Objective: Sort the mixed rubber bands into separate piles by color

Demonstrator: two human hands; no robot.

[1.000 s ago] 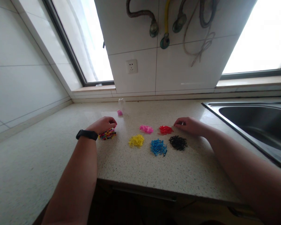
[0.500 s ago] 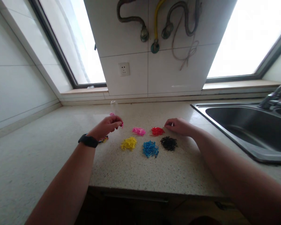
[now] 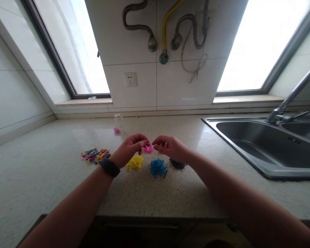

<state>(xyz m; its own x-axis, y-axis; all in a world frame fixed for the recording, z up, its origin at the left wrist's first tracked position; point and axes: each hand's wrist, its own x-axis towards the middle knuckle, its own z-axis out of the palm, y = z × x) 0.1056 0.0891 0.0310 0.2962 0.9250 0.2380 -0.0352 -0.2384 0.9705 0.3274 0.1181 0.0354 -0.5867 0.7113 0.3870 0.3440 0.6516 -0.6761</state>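
The left hand [image 3: 130, 148] pinches small magenta pieces [image 3: 148, 141] at its fingertips; the right hand [image 3: 172, 148] has curled fingers just across from them, though whether it grips anything I cannot tell; the pink pile [image 3: 148, 150] lies below both sets of fingertips, nearer the left, its long axis unclear; red pieces [image 3: 165, 145] peep through the right fingers, which mostly hide them; on the near side of the hands sit yellow [image 3: 134, 162], blue [image 3: 158, 168] and partly covered black piles [image 3: 177, 164]; left of the left hand spreads a mixed-colour pile [image 3: 91, 155]; beyond it stands a clear container [image 3: 119, 122]
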